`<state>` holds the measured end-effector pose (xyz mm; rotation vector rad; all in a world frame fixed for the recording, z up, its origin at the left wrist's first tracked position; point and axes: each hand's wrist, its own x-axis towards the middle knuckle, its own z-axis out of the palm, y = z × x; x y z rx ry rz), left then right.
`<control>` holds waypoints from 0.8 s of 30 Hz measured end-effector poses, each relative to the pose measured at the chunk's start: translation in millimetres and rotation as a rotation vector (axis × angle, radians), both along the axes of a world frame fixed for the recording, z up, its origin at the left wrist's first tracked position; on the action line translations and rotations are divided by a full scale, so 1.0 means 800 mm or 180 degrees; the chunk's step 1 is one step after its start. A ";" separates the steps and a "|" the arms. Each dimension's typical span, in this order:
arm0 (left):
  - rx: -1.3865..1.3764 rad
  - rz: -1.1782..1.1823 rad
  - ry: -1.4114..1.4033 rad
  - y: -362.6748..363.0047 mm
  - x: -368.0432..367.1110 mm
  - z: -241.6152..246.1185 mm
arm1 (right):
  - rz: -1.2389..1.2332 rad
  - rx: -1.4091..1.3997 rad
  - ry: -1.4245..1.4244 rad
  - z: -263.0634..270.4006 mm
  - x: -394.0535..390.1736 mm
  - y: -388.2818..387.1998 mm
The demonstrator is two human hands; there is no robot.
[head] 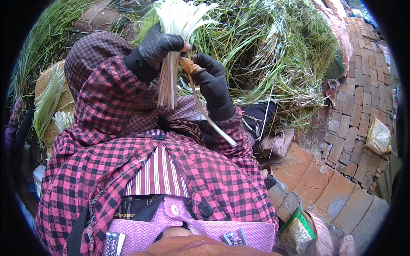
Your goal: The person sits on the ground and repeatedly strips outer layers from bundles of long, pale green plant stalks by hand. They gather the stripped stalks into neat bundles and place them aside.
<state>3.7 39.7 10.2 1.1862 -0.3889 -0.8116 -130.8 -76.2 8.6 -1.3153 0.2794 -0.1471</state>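
My left hand [160,48], in a black glove with a bare fingertip showing, is closed around a bundle of pale plant stalks [184,19]. The bundle fans out white above the fist, and thin stalk ends hang below it. Close beside it on the right, my right hand [209,75], also black-gloved, has its fingers bent. A tan-orange covering [189,65], perhaps on a finger, lies at its fingertips. One long stalk [214,123] runs down from there past the wrist; whether the fingers pinch it is hard to tell.
A large heap of green grass-like leaves [256,44] lies ahead. At left, pale-green stalks [49,99] rest on a yellowish woven sack [49,136]. Brick paving [358,96] is at right, with a pale bag [378,136] on it. A green-edged packet [298,228] lies lower right.
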 end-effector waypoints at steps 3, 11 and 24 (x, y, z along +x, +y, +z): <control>0.0179 -0.0036 -0.0062 0.002 -0.002 0.006 | -0.0201 0.0014 0.0180 -0.007 -0.002 0.002; 0.0151 0.0228 0.0151 0.004 0.000 0.005 | -0.0703 0.0026 0.0015 -0.027 -0.009 -0.006; -0.0398 0.0078 0.0969 0.052 0.046 0.027 | -0.1585 -0.0484 0.0794 -0.094 -0.132 -0.152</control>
